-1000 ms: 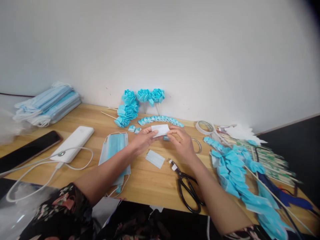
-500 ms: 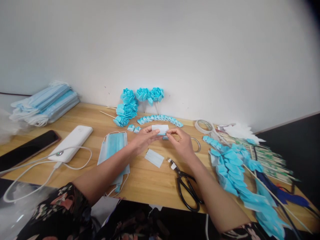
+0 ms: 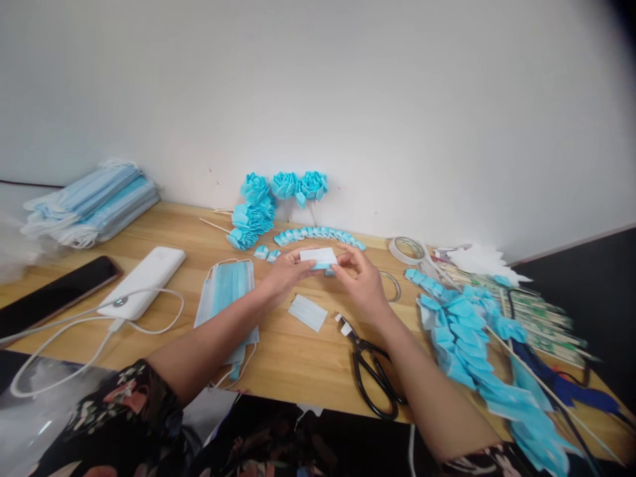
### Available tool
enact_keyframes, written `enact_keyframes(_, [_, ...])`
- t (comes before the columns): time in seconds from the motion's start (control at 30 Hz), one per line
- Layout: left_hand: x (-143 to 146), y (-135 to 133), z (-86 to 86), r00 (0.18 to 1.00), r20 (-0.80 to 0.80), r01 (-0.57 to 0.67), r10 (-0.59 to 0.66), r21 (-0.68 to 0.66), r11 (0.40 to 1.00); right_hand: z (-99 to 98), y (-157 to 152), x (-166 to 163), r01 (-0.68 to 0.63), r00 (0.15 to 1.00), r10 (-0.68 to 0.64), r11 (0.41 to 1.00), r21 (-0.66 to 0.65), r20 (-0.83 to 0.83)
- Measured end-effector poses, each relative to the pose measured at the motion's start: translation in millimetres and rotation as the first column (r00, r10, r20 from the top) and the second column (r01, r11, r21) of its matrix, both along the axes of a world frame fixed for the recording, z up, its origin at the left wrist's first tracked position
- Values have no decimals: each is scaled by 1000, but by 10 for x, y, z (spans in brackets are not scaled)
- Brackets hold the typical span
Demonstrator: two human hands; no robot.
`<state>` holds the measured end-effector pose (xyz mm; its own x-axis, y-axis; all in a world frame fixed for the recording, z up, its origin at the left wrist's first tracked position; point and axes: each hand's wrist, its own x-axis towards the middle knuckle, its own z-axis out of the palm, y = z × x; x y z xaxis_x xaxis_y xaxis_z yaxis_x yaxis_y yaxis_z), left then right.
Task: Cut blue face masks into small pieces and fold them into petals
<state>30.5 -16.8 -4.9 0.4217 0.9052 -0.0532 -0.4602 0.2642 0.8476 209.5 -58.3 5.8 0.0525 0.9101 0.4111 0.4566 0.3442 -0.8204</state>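
Pinching the strip (image 3: 318, 254) by its two ends, the fingers (image 3: 305, 266) of the left hand (image 3: 285, 275) and right hand (image 3: 366, 279) are holding it above the worktop (image 3: 288, 364). It is showing white, with blue along its lower edge. Near it, a loose piece (image 3: 308, 313) is lying flat. Scissors (image 3: 362, 345) are resting beside the right forearm (image 3: 422, 371), and the left forearm (image 3: 213, 341) is crossing over a mask (image 3: 227, 285). Petals (image 3: 318, 233) are forming a curved row beyond the hands.
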Motion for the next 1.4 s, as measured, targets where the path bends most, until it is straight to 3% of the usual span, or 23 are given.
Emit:
enact_keyframes(0.17, [-3,-26,33,975,-204,-51,89,183,982,-14,43,30,-158,965,118,974,-160,-234])
enact_keyframes(0.27, [-9,-64,68,905,-375,-65,199,341,938,-19,35,27,-187,970,147,960,-208,-192])
enact_keyframes(0.37, [-6,-100,109,874,-422,-49,242,419,907,-16,10,5,-167,984,149,961,-221,-93])
enact_keyframes(0.43, [4,-116,137,918,-350,-45,186,374,926,-14,0,-8,-159,985,142,969,-187,-102])
enact_keyframes(0.57, [34,-129,146,991,-134,39,-24,114,993,-12,-8,-22,-143,973,123,985,-94,-194])
enact_keyframes(0.7, [52,-130,70,978,-136,153,-158,-48,987,8,-34,-44,-68,994,62,995,-67,-94])
enact_keyframes(0.8, [51,-121,22,985,-140,94,-98,-32,995,27,-52,-63,-43,999,42,997,-62,-10])
enact_keyframes(0.93, [42,-102,10,987,-149,48,-51,-25,999,32,-43,-62,-50,998,47,996,-68,-45])
enact_keyframes(1.4, [33,-101,1,989,-108,94,-96,-24,995,76,-45,-41,-75,991,62,991,-107,-120])
